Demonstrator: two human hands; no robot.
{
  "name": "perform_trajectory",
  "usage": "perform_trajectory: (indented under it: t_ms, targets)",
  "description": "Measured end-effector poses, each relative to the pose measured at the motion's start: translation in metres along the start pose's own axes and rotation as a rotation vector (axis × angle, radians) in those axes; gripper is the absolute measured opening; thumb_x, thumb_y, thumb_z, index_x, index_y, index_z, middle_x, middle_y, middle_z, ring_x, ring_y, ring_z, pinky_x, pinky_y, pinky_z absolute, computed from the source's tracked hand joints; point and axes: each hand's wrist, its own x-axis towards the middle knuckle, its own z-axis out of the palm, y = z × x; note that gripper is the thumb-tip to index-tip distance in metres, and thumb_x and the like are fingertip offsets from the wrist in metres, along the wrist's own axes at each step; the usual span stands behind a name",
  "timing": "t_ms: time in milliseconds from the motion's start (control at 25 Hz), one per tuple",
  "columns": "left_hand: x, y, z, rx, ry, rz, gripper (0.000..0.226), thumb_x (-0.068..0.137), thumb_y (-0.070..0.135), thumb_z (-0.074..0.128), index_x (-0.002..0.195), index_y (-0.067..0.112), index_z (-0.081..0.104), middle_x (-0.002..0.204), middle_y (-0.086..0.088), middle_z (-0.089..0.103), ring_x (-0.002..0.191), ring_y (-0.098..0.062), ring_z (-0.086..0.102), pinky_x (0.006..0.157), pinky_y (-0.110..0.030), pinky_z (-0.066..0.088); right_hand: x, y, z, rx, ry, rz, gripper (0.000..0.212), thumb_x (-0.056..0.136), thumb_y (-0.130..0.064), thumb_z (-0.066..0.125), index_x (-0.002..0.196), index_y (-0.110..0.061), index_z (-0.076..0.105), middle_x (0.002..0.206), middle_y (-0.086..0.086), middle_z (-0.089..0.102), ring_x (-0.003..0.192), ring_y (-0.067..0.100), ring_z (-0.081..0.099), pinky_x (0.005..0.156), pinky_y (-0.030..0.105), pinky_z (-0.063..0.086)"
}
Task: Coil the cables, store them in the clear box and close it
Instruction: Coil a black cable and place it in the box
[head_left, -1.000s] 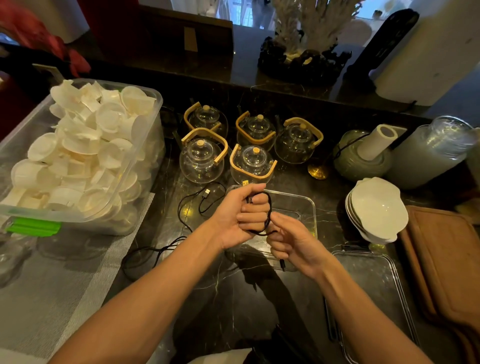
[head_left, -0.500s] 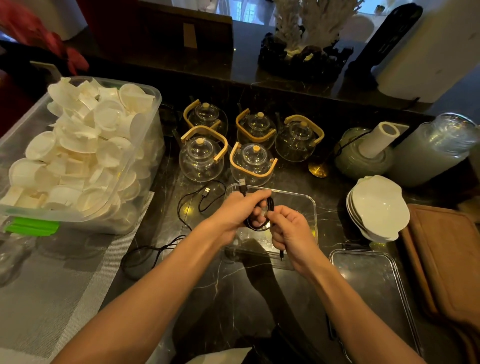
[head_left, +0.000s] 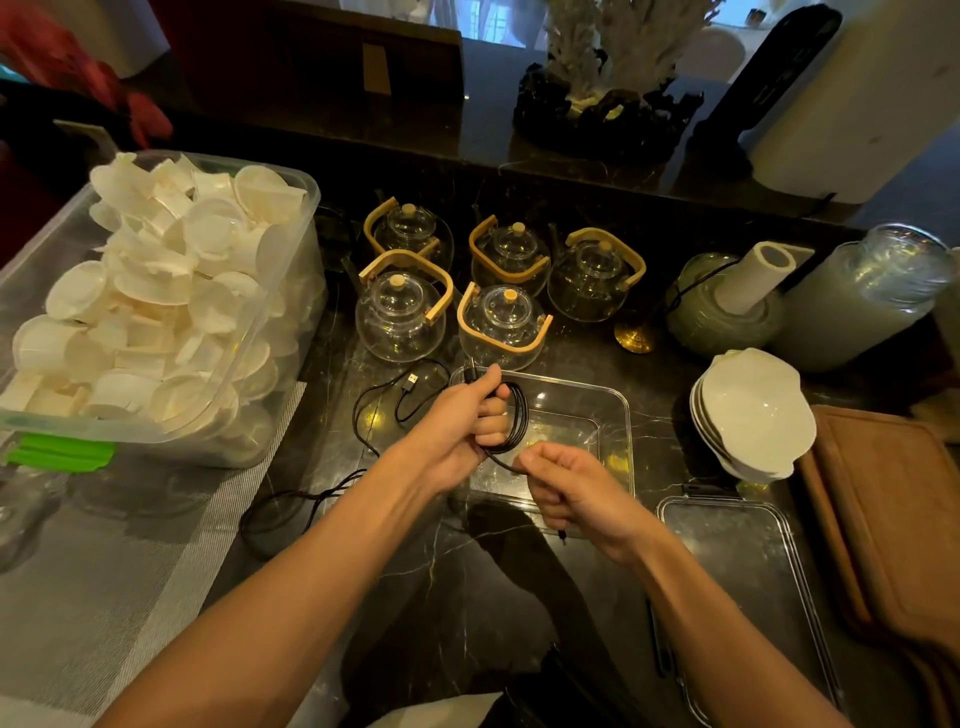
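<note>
Five glass teapots with wooden handles stand clustered at the middle of the dark marble counter. At the left edge: large clear bin heaped with white cups, on a grey mat. Toward the right edge: stacked white bowls, beside brown boards.

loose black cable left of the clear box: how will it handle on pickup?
The loose cable lies in slack curves, so it is likely floppy and will trail. It looks thin, so probably light. Its USB plug may swing or snag.
</note>
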Motion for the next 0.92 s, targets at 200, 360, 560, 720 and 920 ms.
perform_trajectory:
  t_ms: [200,360,560,720,920]
  targets:
    - [-0.009,0.004,0.004,-0.037,-0.094,-0.082,0.034,0.104,0.035,0.047,0.080,0.013,0.054,0.053,0.010,0.031,0.035,-0.002,0.026,0.030,-0.016,0.016,-0.005,0.010,-0.029,0.114,-0.150,0.097,0.018,0.094,-0.032,0.071,0.088,-0.015,0.067,0.068,0.003,0.045,0.061,0.015,0.044,0.069,0.030,0.049]
    - [-0.015,0.003,0.006,0.031,-0.110,-0.085,0.032,0.104,0.034,0.048,0.078,0.015,0.053,0.053,0.010,0.031,0.035,-0.002,0.023,0.030,-0.016,0.014,-0.003,0.014,-0.054,0.337,-0.077,0.108,0.031,0.077,-0.022,0.089,0.093,-0.010,0.065,0.073,0.005,0.054,0.044,0.006,0.044,0.041,0.019,0.042]
    - [-0.013,-0.012,0.013,0.125,-0.092,-0.023,0.030,0.103,0.034,0.050,0.082,0.014,0.053,0.056,0.008,0.029,0.038,-0.002,0.023,0.035,-0.015,0.014,0.020,0.009,-0.034,0.720,0.252,0.162,0.014,0.078,-0.004,0.074,0.088,-0.005,0.064,0.070,0.006,0.063,0.042,0.004,0.053,0.041,0.014,0.050]
    - [-0.014,-0.024,0.018,0.182,-0.079,-0.009,0.030,0.103,0.033,0.051,0.082,0.012,0.053,0.054,0.008,0.030,0.037,-0.001,0.023,0.037,-0.016,0.013,0.029,0.003,-0.019,0.907,0.242,0.078,0.033,0.082,-0.003,0.070,0.114,0.005,0.065,0.090,0.014,0.066,0.052,0.008,0.062,0.048,0.012,0.053]
    - [-0.015,-0.024,0.019,0.131,-0.072,-0.021,0.030,0.103,0.031,0.053,0.080,0.011,0.054,0.051,0.007,0.032,0.036,-0.001,0.024,0.036,-0.015,0.013,0.025,-0.010,-0.005,0.772,0.196,0.091,0.019,0.090,-0.012,0.064,0.095,0.004,0.072,0.064,0.004,0.068,0.039,0.005,0.046,0.034,0.011,0.035]
